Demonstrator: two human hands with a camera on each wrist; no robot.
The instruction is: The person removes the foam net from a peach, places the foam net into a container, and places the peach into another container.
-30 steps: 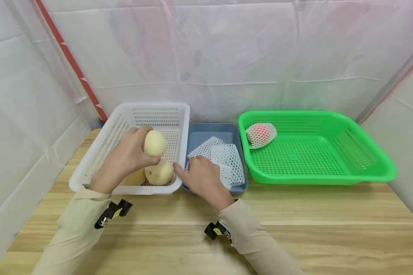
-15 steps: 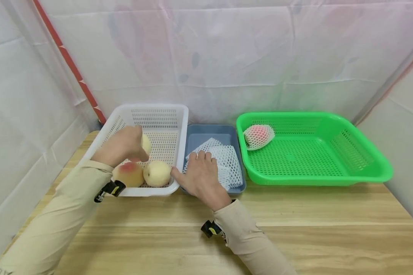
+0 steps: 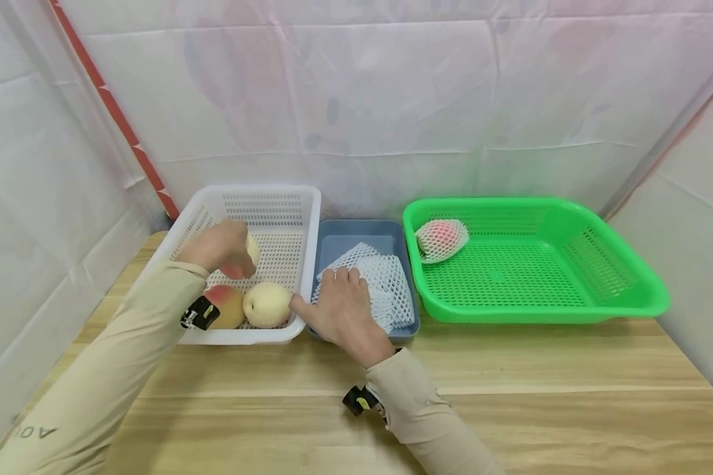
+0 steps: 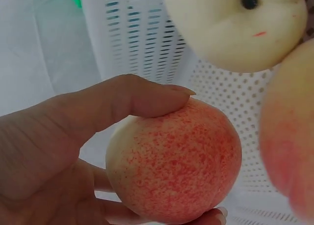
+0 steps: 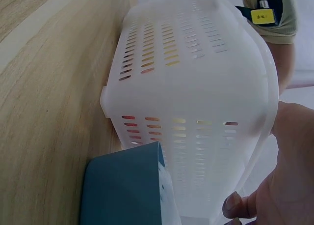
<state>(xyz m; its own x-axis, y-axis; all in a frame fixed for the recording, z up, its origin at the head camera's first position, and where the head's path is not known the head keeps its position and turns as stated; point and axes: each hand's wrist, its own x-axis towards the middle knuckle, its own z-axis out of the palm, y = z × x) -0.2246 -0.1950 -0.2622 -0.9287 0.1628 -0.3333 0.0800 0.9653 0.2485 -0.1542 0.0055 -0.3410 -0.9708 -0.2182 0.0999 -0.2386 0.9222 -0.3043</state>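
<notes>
My left hand (image 3: 221,245) is over the white basket (image 3: 315,227), holding a peach (image 4: 179,161) between thumb and fingers. In the left wrist view the peach's red-speckled side shows. Beneath my wrist sit two more peaches in the basket: a pale peach (image 3: 267,305) with a dark stem hole, and a yellow-and-red peach (image 3: 230,307). My right hand (image 3: 346,313) lies over the blue-grey tray (image 3: 356,229), fingers extended above white foam nets (image 3: 397,284). Its thumb is at the basket's right rim; the fingertips' contact with the nets cannot be told.
To the right stands a green basket (image 3: 564,314), with a peach in a foam net (image 3: 441,240) at its back left. The three containers stand side by side on a wooden table (image 3: 511,369). White sheeting (image 3: 380,99) hangs behind and at both sides.
My left hand has turned over and shifted down and left with the peach, so less of the fruit shows in the head view. My right hand has stayed nearly still, its fingers now straighter.
</notes>
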